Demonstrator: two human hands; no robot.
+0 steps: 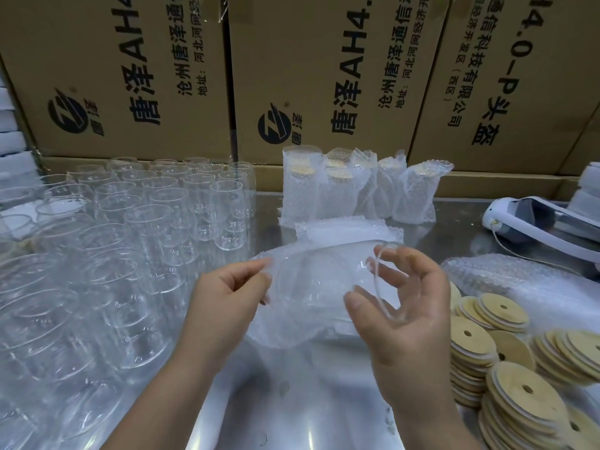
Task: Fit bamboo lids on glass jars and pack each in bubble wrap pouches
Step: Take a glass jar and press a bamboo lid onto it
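A clear glass jar [319,280] lies on its side at the centre, its base toward my left hand and its open rim toward my right. My right hand [402,306] grips the jar at its rim with thumb and fingers. My left hand [227,290] pinches the edge of a bubble wrap pouch [282,332] that lies under and around the jar's base. The jar has no lid on it. Stacks of round bamboo lids [516,401] with centre holes lie at the right. Many empty glass jars [136,228] stand at the left.
Several packed jars in bubble wrap pouches [350,186] stand at the back centre, with a flat pouch [347,230] in front. A heap of bubble wrap pouches [519,280] lies at the right, a white device [532,219] behind it. Cardboard boxes [324,69] wall the back of the steel table [292,401].
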